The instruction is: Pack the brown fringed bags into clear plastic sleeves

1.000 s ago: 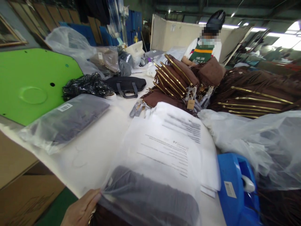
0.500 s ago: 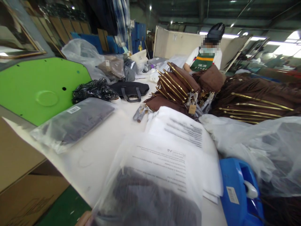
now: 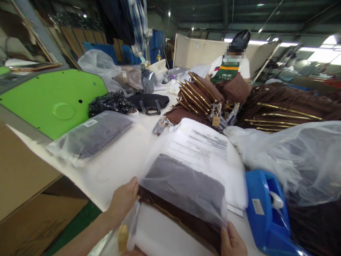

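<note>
A brown handbag point(image 3: 181, 220) with a gold zip edge lies mostly inside a frosted plastic bag point(image 3: 183, 181), its zip side sticking out of the opening towards me. My left hand point(image 3: 124, 197) is closed at the opening's left corner, gripping the plastic bag. At the right corner, my right hand point(image 3: 232, 240) is closed on the plastic bag's edge, close to the handbag. A tan tag point(image 3: 122, 237) hangs below my left hand. Beneath lies a stack of printed plastic bags point(image 3: 234, 181).
A bagged dark item point(image 3: 93, 137) lies left, near a green panel point(image 3: 53, 103). Brown fringed handbags point(image 3: 197, 96) are piled ahead. On the right are a blue plastic holder point(image 3: 263, 209) and loose clear plastic point(image 3: 306, 163). A co-worker point(image 3: 229, 67) stands behind the pile.
Both hands have come into fuller view at the plastic bag's opening. The plastic bag with the handbag now shows farther up the view, its opening and the zip edge visible.
</note>
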Available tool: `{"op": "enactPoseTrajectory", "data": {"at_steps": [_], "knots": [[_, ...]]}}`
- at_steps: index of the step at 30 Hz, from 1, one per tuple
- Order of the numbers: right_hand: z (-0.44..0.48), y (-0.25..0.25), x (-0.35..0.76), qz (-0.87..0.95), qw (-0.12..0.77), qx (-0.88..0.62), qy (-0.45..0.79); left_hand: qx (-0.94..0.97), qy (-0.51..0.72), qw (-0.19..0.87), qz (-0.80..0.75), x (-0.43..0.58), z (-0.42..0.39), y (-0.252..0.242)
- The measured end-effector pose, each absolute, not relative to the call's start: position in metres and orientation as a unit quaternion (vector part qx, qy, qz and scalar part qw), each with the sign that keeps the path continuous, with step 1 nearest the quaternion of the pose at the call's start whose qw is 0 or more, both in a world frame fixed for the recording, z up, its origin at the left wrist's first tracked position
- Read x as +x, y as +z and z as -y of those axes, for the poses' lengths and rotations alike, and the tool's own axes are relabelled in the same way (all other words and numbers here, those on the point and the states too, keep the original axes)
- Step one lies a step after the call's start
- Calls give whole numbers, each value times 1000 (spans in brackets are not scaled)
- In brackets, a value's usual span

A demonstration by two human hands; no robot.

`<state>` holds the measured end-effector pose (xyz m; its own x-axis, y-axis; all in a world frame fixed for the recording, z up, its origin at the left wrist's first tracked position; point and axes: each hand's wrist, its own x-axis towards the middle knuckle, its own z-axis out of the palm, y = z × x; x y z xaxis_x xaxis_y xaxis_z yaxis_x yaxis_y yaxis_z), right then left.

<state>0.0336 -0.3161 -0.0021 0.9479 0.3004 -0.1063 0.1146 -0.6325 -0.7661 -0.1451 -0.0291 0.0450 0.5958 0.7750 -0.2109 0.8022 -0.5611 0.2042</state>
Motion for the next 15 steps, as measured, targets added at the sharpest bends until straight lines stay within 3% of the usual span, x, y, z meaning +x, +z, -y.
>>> {"op": "enactPoseTrajectory", "data": {"at_steps": [4, 7, 10, 13, 15], "knots": [[319, 3, 38, 136, 444, -856, 229, 892, -64, 127, -430, -151, 27, 42], [323, 7, 34, 83, 499, -820, 269, 926, 116, 8, -359, -164, 41, 43], [322, 8, 32, 31, 544, -778, 312, 949, 286, -30, -130, -164, 72, 46], [318, 9, 32, 1, 562, -749, 351, 956, 264, 28, 124, -140, 113, 43], [316, 11, 31, 5, 581, -730, 359, 941, 260, 40, 213, -114, 135, 36]]}}
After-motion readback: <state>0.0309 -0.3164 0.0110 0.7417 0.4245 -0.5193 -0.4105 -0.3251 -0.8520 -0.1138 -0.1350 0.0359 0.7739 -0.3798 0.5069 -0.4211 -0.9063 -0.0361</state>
